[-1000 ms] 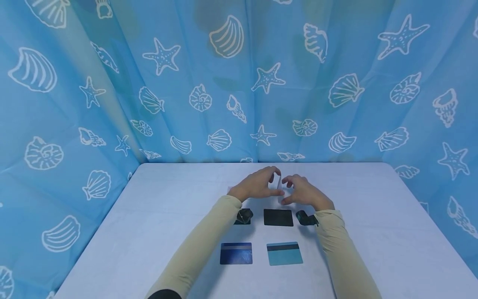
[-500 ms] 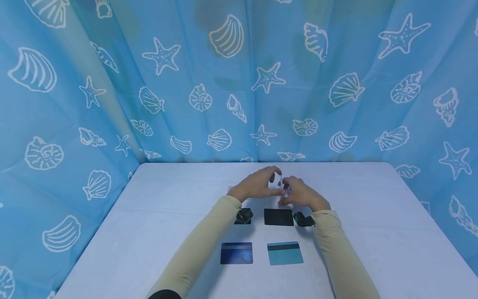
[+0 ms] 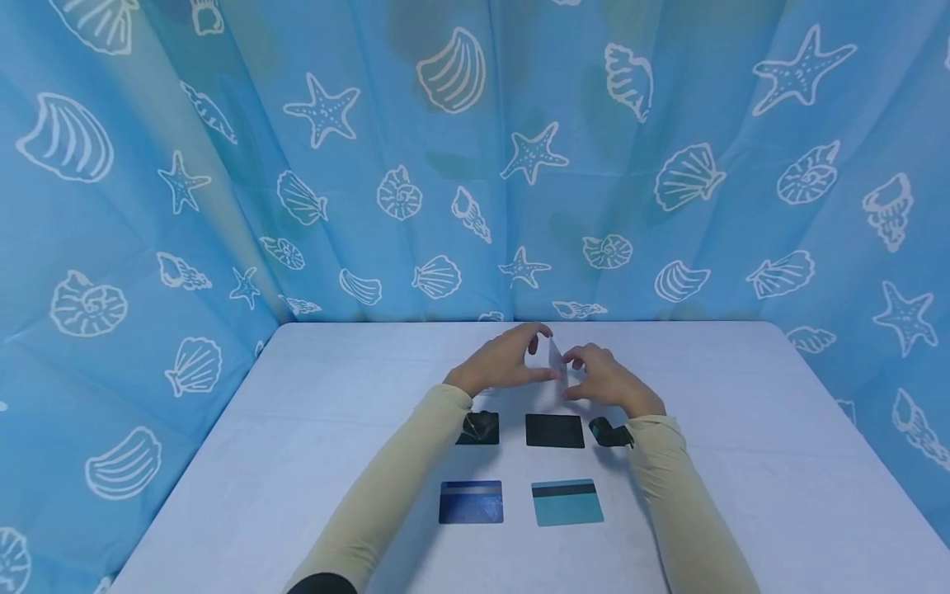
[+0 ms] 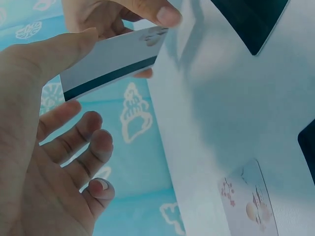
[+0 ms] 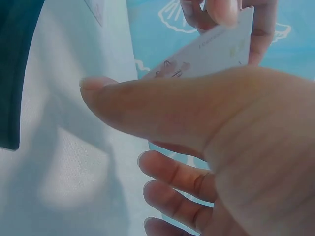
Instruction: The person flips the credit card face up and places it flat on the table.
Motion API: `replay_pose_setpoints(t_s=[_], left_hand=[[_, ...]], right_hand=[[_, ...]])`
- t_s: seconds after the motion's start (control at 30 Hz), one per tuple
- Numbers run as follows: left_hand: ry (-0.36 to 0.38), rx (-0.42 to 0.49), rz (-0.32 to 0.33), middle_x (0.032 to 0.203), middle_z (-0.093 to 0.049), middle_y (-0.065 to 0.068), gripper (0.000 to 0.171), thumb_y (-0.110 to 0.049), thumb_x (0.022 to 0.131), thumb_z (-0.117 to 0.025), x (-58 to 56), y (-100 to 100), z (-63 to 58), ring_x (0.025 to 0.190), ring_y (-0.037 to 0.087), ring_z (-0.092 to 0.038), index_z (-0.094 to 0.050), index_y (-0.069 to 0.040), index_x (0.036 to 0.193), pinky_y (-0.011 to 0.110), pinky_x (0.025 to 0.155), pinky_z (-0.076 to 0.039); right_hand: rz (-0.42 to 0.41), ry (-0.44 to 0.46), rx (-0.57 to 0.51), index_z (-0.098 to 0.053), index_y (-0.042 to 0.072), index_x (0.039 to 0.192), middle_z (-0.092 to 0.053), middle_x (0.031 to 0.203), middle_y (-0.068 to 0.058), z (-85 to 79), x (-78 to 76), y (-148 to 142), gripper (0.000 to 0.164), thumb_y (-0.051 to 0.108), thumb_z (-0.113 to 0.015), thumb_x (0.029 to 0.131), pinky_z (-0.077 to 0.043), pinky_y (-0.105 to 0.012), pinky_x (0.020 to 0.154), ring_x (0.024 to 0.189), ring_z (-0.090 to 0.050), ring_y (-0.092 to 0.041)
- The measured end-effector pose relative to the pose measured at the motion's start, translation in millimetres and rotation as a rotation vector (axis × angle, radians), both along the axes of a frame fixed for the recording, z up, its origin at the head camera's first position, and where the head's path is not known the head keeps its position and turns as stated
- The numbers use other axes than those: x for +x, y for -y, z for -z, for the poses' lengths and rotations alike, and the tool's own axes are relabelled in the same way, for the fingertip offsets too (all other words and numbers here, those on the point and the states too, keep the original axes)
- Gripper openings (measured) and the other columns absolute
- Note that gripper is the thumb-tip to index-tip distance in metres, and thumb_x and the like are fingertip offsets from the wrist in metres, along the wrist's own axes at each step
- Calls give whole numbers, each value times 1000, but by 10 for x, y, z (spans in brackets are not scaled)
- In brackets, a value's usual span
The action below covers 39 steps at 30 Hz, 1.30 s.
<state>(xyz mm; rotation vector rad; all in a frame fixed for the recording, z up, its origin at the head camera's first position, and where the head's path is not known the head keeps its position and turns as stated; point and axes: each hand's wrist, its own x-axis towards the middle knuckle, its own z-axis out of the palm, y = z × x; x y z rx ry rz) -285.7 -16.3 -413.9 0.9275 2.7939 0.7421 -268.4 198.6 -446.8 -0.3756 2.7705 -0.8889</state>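
Observation:
A white card stands on edge above the far middle of the table, between both hands. In the left wrist view the same card shows a dark magnetic stripe. My left hand holds it by opposite edges between thumb and index finger; its other fingers are loosely bent. My right hand pinches the card at its other end with thumb and index finger. The right wrist view shows the card's printed face, partly hidden behind the right thumb. Nearest below the hands lies a black card.
Another dark card lies partly under the left wrist camera. Closer in are a blue card and a teal striped card. A pale card with a flower print lies near the left hand. A shell-patterned curtain hangs behind the table.
The card has turned so more of its face shows in the head view. The left hand has shifted slightly left and away; the right hand moved inward, then back out.

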Motion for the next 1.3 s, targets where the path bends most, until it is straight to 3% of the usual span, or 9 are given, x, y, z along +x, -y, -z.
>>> replay_pose_setpoints(t_s=[0.43, 0.73, 1.0, 1.3], left_hand=[[-2, -26, -48, 117, -61, 2, 66, -48, 92, -75, -15, 83, -1, 98, 16, -58, -50, -18, 145, 29, 83, -53], [2, -61, -70, 118, -61, 3, 65, -47, 93, -74, -16, 125, -1, 95, 17, -58, -50, -19, 145, 32, 80, -51], [-10, -120, -75, 120, -62, 5, 64, -48, 93, -73, -56, 144, 46, 98, 17, -58, -52, -18, 145, 33, 84, -52], [24, -154, -98, 125, -63, 5, 62, -48, 93, -73, -89, 154, 123, 102, 17, -60, -53, -19, 144, 36, 91, -55]], right_hand=[[24, -31, 20, -61, 3, 134, -53, 133, -24, -56, -25, -46, 59, 18, -87, 84, -50, -59, 102, 119, -48, -40], [32, -32, 7, -56, 0, 138, -53, 133, -23, -76, -25, -93, 63, 18, -85, 85, -48, -57, 102, 118, -47, -38], [23, -36, -5, -56, -1, 139, -53, 134, -24, -67, -25, -122, 64, 18, -84, 85, -48, -57, 102, 118, -48, -38], [40, -19, 6, -56, 0, 140, -52, 137, -23, -60, -30, -133, 64, 19, -84, 85, -46, -59, 106, 121, -47, -38]])
